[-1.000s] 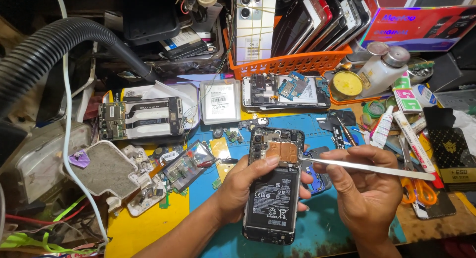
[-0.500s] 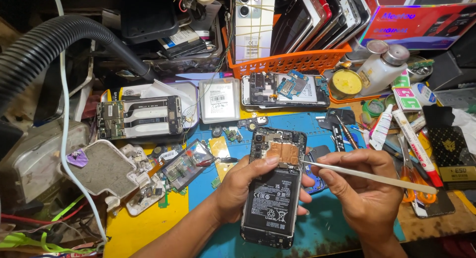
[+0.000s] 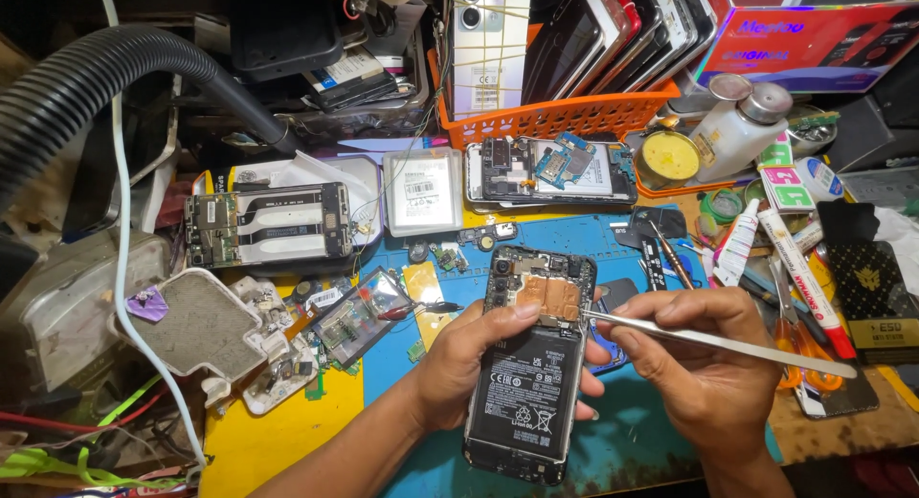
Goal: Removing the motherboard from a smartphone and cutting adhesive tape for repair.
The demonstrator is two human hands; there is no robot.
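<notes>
Phone (image 3: 528, 383): rectangular, back cover off, black battery and copper-coloured shield exposed; held above blue mat (image 3: 632, 441).
Left hand (image 3: 469, 364): fingers wrapped around phone, thumb on shield.
Right hand (image 3: 699, 354): pinches slim metal tweezers (image 3: 708, 337), tip touching shield.

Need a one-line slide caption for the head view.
Left hand steadies an opened phone over a blue mat while right hand brings metal tweezers to its upper edge.

Tweezer tips (image 3: 586, 315) and phone's (image 3: 526, 383) left edge behind fingers (image 3: 498, 324).
</notes>
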